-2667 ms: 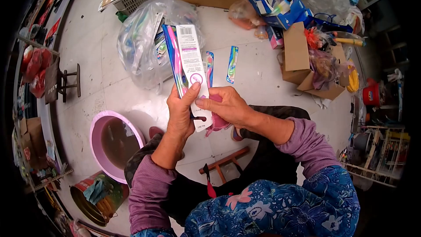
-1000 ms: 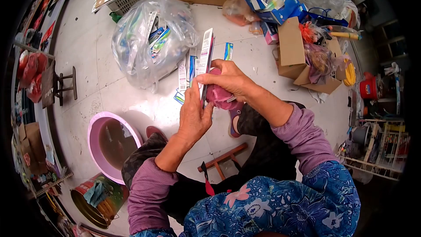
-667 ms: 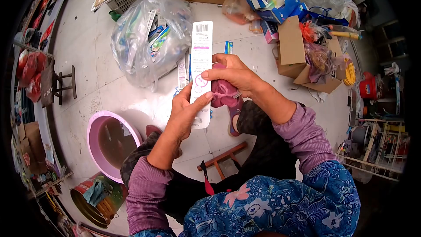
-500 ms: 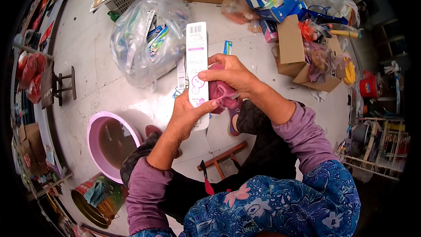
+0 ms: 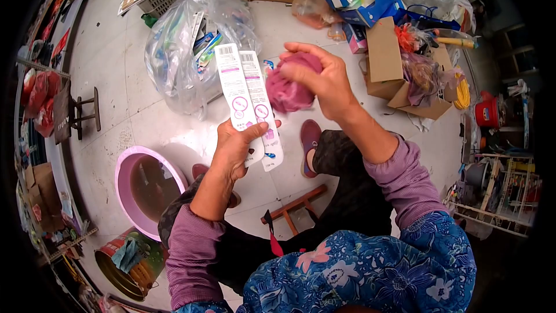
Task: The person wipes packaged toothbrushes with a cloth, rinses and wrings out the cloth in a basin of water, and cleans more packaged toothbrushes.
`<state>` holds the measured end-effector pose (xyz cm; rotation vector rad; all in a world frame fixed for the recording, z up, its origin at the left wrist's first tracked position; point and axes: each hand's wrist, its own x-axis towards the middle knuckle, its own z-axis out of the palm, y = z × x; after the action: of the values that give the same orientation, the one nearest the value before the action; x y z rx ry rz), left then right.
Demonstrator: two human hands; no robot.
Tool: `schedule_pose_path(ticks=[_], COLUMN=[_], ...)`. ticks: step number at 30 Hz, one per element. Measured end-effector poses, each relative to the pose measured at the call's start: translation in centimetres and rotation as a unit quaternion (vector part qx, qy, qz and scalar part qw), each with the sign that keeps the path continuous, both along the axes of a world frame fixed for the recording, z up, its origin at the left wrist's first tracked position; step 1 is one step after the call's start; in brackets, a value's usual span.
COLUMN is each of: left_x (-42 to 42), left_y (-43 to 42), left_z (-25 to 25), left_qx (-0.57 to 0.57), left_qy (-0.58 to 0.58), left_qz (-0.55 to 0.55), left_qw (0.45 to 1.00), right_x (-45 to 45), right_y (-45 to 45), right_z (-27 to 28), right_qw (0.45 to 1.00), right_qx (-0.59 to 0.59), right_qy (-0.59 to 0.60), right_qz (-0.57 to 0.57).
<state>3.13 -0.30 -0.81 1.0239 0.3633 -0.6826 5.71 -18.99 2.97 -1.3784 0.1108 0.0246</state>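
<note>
My left hand [image 5: 236, 144] is closed on two long white toothbrush packs, fanned slightly apart. The left pack [image 5: 233, 81] and the right pack [image 5: 253, 84] both have their printed backs with barcodes and pink marks toward me. To the right of them, my right hand [image 5: 333, 84] grips a crumpled dark pink cloth [image 5: 292, 90], clear of the packs. Its thumb is smeared by motion. Just beyond the packs, a clear plastic bag [image 5: 174, 64] on the floor holds several colourful packs.
A pink basin [image 5: 121, 188] of murky water stands at my left, near a tipped tin [image 5: 110, 266] with a blue rag. Cardboard boxes, including an opened one [image 5: 385, 52], and plastic wrapping lie at the back right. A wire rack [image 5: 498, 197] stands right.
My right hand has drawn the cloth away from the packs, up and to the right. My left hand has moved slightly left, and a second pack now shows beside the first.
</note>
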Motion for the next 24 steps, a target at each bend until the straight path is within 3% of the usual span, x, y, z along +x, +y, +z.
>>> schedule_pose_path(ticks=[1, 2, 3, 5, 6, 7, 9, 11, 14, 16, 17, 19, 22, 24], left_x=[-0.1, -0.3, -0.5, -1.2, -1.6, -2.1, -2.7, -3.0, -2.8, -2.1, -1.9, -2.3, -3.0, -3.5], left_y=[-0.1, -0.3, -0.4, -0.6, -0.2, -0.2, -1.1, -1.1, -1.2, -0.5, -0.2, -0.3, -1.2, -1.2], left_z=[0.1, 0.2, 0.1, -0.6, -1.1, -1.3, 1.3, 1.4, 0.8, -0.3, -1.0, -1.1, 1.4, 1.5], left_qx=[0.019, 0.039, 0.040, 0.112, 0.122, 0.122, -0.004, 0.001, -0.007, 0.010, 0.031, 0.066, 0.019, -0.002], left_qy=[-0.001, -0.002, -0.001, -0.045, -0.112, -0.113, -0.059, -0.056, -0.084, -0.095, -0.103, -0.110, -0.048, -0.085], left_qz=[-0.014, -0.030, -0.034, -0.067, -0.160, -0.163, -0.116, -0.153, -0.150, -0.138, -0.133, -0.121, -0.173, -0.190], left_qw=[1.000, 0.999, 0.999, 0.990, 0.973, 0.973, 0.992, 0.987, 0.985, 0.986, 0.985, 0.984, 0.984, 0.978], right_x=[-0.7, -1.6, -2.1, -3.0, -2.7, -1.5, 1.6, 4.5, 4.1, 0.5, -1.4, -2.2, 1.5, 4.0], right_y=[0.6, 1.5, 2.7, 3.8, 3.6, 3.2, 1.5, -0.4, 0.2, 2.5, 3.8, 3.6, 1.6, -0.1], right_z=[0.6, 0.2, -1.0, -1.8, -2.3, -2.9, -3.5, -3.8, -3.8, -2.7, -2.1, -1.9, -2.9, -3.3], right_qw=[0.995, 0.968, 0.926, 0.834, 0.836, 0.813, 0.768, 0.794, 0.812, 0.779, 0.804, 0.796, 0.765, 0.773], right_qx=[-0.040, -0.165, -0.214, -0.355, -0.356, -0.399, -0.470, -0.481, -0.406, -0.437, -0.408, -0.412, -0.473, -0.493], right_qy=[-0.087, -0.181, -0.301, -0.400, -0.396, -0.416, -0.435, -0.355, -0.394, -0.448, -0.432, -0.430, -0.436, -0.394], right_qz=[0.019, 0.044, 0.084, 0.136, 0.132, 0.086, -0.016, -0.113, -0.144, -0.009, 0.015, 0.109, 0.016, -0.059])
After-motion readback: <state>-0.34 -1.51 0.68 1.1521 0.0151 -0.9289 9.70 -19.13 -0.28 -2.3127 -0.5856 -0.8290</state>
